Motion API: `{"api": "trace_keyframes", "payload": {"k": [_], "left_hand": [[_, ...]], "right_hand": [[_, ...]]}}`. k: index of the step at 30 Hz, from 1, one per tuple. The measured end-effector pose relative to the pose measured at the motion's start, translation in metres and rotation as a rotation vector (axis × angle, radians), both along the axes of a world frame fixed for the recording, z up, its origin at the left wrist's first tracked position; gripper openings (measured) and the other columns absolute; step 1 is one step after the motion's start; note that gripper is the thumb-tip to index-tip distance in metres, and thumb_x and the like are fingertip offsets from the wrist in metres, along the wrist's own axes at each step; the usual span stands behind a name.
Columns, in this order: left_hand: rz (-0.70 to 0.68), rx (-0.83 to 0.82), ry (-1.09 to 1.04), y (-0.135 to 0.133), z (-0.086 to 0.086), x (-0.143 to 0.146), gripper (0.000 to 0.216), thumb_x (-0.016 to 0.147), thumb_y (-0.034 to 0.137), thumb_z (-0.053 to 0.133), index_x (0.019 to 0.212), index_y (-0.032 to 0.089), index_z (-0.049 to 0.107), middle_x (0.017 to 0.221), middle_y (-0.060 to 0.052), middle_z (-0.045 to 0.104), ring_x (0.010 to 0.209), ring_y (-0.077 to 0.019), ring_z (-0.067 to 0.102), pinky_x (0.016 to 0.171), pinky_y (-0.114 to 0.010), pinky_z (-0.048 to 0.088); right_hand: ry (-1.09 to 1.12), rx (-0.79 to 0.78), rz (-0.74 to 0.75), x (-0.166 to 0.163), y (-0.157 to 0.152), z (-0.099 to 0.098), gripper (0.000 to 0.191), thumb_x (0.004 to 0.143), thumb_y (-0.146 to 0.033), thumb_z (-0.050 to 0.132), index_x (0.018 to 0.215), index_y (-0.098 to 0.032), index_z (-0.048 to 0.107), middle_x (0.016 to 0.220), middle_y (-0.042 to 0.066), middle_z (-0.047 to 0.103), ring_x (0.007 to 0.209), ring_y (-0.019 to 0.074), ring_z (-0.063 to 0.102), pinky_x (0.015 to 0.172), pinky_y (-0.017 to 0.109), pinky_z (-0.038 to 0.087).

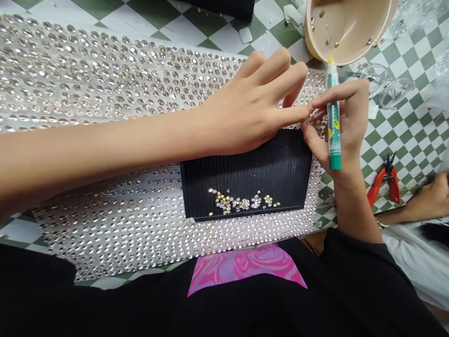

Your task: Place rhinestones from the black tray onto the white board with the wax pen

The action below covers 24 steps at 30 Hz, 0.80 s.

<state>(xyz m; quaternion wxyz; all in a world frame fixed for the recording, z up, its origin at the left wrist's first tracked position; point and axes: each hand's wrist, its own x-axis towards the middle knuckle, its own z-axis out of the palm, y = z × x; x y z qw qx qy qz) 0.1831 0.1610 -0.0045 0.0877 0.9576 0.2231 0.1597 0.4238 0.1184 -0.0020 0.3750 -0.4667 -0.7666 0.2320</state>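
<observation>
My left hand (271,93) reaches across the rhinestone sheet (105,84), its fingers bent and its fingertips meeting those of my right hand (347,121). Whatever sits between the meeting fingertips is hidden or too small to name. A green-and-white pen with a yellow tip (334,126) rests in my right hand, tip pointing away from me. Under my left hand lies a ridged black tray (245,173) on the sheet. Loose clear and gold-backed rhinestones (242,203) are gathered along the tray's near edge.
A beige bowl (347,37) with a few stones inside stands at the back right. Red-handled pliers (387,178) lie on the checkered tablecloth (403,126) to the right. Another person's hand (430,196) is at the right edge. A black object (224,7) lies at the back.
</observation>
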Motion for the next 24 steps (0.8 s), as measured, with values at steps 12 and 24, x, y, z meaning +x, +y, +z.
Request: {"api": "trace_keyframes", "payload": {"k": [12, 24], "left_hand": [[-0.023, -0.015, -0.016, 0.0017, -0.0013, -0.0019, 0.036, 0.113, 0.011, 0.024, 0.142, 0.022, 0.043, 0.141, -0.013, 0.041, 0.154, -0.0448, 0.043, 0.108, -0.076, 0.050], [-0.019, -0.025, 0.005, 0.0010, 0.0006, -0.0003, 0.041, 0.115, 0.015, 0.014, 0.142, 0.020, 0.046, 0.142, -0.016, 0.044, 0.153, -0.0466, 0.044, 0.107, -0.075, 0.047]], "right_hand": [[-0.035, 0.045, 0.026, -0.0038, -0.0001, 0.0058, 0.022, 0.100, -0.051, 0.075, 0.110, -0.035, 0.064, 0.105, 0.002, 0.065, 0.086, 0.0210, 0.067, 0.075, 0.039, 0.066], [-0.003, -0.013, 0.043, 0.0000, 0.0007, 0.0011, 0.030, 0.095, -0.053, 0.080, 0.113, -0.037, 0.062, 0.108, 0.001, 0.064, 0.089, 0.0214, 0.069, 0.077, 0.040, 0.068]]}}
